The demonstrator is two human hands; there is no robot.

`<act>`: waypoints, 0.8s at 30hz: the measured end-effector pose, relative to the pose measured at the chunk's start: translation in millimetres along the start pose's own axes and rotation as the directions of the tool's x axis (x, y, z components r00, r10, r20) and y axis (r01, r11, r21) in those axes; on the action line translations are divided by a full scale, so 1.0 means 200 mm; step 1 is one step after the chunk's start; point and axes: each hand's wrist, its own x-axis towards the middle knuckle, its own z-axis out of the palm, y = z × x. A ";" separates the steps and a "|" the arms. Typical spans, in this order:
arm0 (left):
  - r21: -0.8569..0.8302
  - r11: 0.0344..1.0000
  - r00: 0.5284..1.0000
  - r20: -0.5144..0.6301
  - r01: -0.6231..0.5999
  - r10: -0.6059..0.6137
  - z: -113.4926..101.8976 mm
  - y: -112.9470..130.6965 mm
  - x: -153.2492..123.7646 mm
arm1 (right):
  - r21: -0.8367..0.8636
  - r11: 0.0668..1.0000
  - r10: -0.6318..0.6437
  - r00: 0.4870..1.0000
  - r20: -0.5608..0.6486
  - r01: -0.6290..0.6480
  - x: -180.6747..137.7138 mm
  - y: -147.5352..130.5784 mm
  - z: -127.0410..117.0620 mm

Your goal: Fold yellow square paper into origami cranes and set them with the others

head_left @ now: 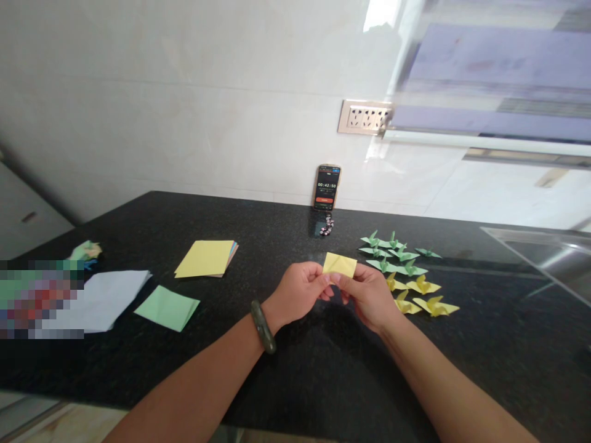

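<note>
Between my two hands is a small folded square of yellow origami paper, raised above the dark counter. My left hand pinches its lower left edge, thumb on top. At the lower right edge my right hand pinches it the same way, and both thumbs nearly meet. Just beyond my right hand stand several green paper cranes in rows. Several yellow paper cranes sit nearer, two of them partly hidden by my hand.
A stack of coloured paper, topped with yellow, lies left of my hands. Nearer are a green sheet and white paper. A phone showing a timer leans on the wall, with a beaded strap below. A sink edges the right.
</note>
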 end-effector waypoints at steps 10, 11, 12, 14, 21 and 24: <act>0.000 1.000 1.000 0.025 -0.009 0.009 0.00 0.02 -0.01 | 0.084 0.996 0.047 0.998 -0.038 -0.044 0.02 -0.02 -0.03; 0.002 1.000 1.000 0.027 -0.004 0.004 0.00 0.02 -0.01 | 0.051 0.998 0.029 0.999 -0.043 -0.027 0.02 -0.02 -0.04; 0.001 1.000 1.000 0.029 0.002 -0.002 0.00 0.02 0.00 | 0.024 1.000 0.017 0.999 -0.050 -0.016 0.03 -0.03 -0.04; -0.023 1.000 1.000 0.012 0.009 -0.008 0.00 0.02 0.00 | -0.002 1.000 0.027 0.998 -0.056 -0.028 0.03 -0.04 -0.05; -0.205 0.976 0.952 -0.275 0.079 -0.135 -0.03 0.01 0.04 | -0.433 0.859 -0.382 0.904 -0.191 0.271 0.02 -0.04 -0.09; -0.316 0.924 0.964 -0.082 0.217 -0.254 -0.03 0.01 0.04 | -0.671 0.502 -0.720 0.693 0.026 0.546 0.01 -0.03 -0.10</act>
